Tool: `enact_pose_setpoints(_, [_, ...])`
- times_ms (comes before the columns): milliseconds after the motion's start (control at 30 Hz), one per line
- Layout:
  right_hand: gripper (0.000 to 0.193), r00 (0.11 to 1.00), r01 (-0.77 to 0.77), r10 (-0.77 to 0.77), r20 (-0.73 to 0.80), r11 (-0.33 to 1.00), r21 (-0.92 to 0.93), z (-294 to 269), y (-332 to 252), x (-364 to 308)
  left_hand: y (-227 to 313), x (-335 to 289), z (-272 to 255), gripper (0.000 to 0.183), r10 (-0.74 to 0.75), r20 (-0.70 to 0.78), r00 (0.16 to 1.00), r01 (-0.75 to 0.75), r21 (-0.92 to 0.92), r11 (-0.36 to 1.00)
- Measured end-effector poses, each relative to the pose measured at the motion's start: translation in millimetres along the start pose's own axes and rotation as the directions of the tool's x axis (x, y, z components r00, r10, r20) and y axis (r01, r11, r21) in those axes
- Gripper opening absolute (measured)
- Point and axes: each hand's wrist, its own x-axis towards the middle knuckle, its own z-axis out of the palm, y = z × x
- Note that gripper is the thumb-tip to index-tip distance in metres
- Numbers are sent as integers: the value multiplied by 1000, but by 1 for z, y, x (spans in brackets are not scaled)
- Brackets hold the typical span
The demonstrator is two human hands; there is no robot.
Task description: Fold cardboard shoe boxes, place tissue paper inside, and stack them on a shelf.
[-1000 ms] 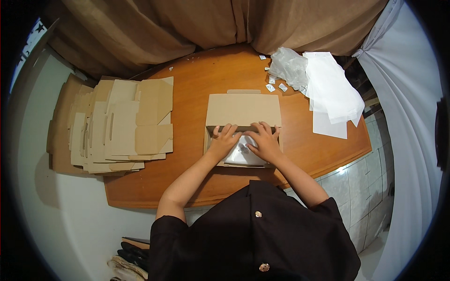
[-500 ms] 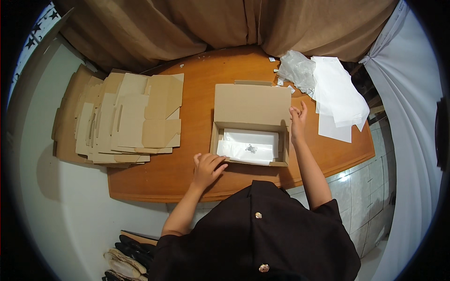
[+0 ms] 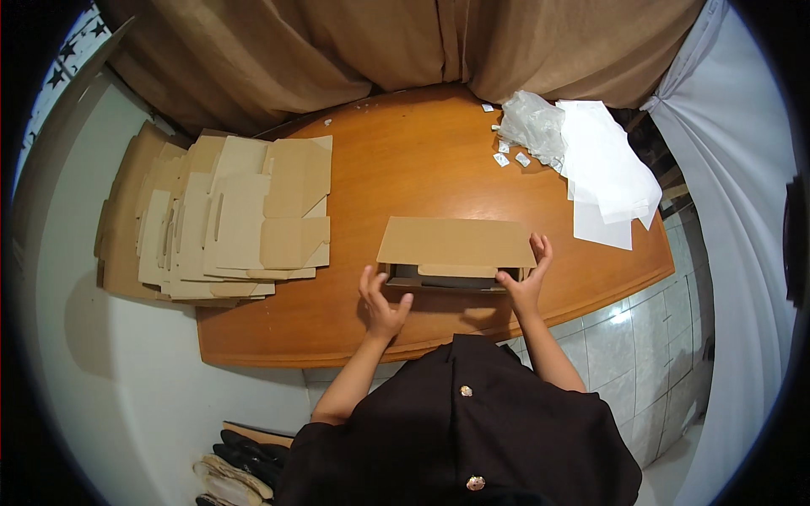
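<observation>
A small brown cardboard box [image 3: 460, 242] lies on the wooden table in front of me. Its lid slopes down over the top, and the lid's front tuck flap [image 3: 456, 271] hangs at the front edge, where a dark gap shows below it. What lies inside is hidden. My left hand [image 3: 385, 308] is by the box's left front corner, fingers spread and curved, holding nothing. At the right end my right hand [image 3: 528, 282] grips the box, its thumb at the front gap and its fingers along the side.
Flattened cardboard boxes [image 3: 291, 181] lie stacked on the left of the table [image 3: 405, 160]. White paper sheets [image 3: 607, 169], a crumpled plastic bag [image 3: 531, 126] and several small white packets [image 3: 503, 158] are at the back right. Shoes [image 3: 236, 472] sit on the floor at lower left.
The lid stood raised, showing white paper and a plastic-wrapped item inside; it is now folded forward over the box. My right hand came down toward me, and my left hand moved slightly right.
</observation>
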Motion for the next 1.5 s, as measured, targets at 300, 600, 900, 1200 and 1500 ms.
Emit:
enact_pose_setpoints(300, [92, 999, 28, -18, 44, 973, -229, -7, 15, -22, -4, 42, 13, 80, -258, 290, 922, 383, -569, 728])
enact_pose_setpoints(600, [44, 958, 258, -114, 264, 746, -614, -24, 23, -32, -20, 30, 18, 71, -223, 236, 946, 279, -239, 930])
enact_pose_setpoints(900, [34, 989, 71, -7, 148, 897, -437, -30, 28, 11, -33, 33, 7, 57, -88, 287, 954, 151, -204, 967])
enact_pose_setpoints(1200, [39, 965, 78, 86, 249, 808, -583, -2, 39, 62, -35, 47, -12, 44, 71, 220, 973, -89, 73, 993])
enact_pose_setpoints(1500, [48, 779, -444, 461, 425, 884, -145, -13, 22, -24, -2, -28, -27, 65, 57, 362, 931, 65, -316, 947])
